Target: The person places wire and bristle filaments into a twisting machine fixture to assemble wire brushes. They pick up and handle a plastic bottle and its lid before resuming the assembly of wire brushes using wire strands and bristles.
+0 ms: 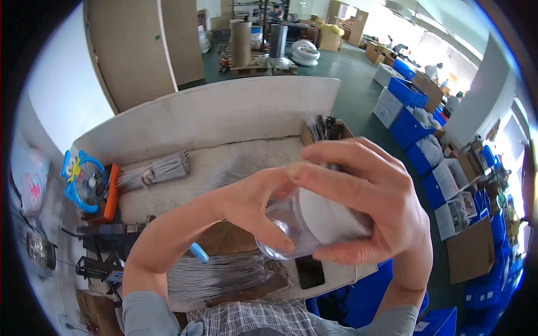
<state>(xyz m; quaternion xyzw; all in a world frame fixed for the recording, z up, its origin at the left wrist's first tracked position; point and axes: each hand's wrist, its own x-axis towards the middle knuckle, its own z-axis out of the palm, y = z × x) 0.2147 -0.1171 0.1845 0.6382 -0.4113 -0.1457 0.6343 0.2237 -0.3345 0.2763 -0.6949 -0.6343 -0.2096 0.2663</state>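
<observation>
A clear plastic jar with a white lid or top (pixel 330 215) is held up in front of my chest, tilted and somewhat blurred. My left hand (pixel 252 199) is closed around its clear body, thumb across the front. From the other side my right hand (pixel 386 196) wraps over the white part, fingers above and thumb below. Beneath my arms, a bundle of thin grey wires (pixel 218 277) lies on the worktable (pixel 269 148). A dark phone (pixel 310 272) rests below the jar, near the table's edge. One light-blue handle-like thing (pixel 199 252) shows under my left forearm.
Another wire bundle (pixel 154 171) lies at the table's back left, beside an orange bin (pixel 112 193) and a blue fan (pixel 87 179). A cardboard box (pixel 342 131) with dark-tipped wires stands at the back right. Blue crates (pixel 412 126) line the floor at right.
</observation>
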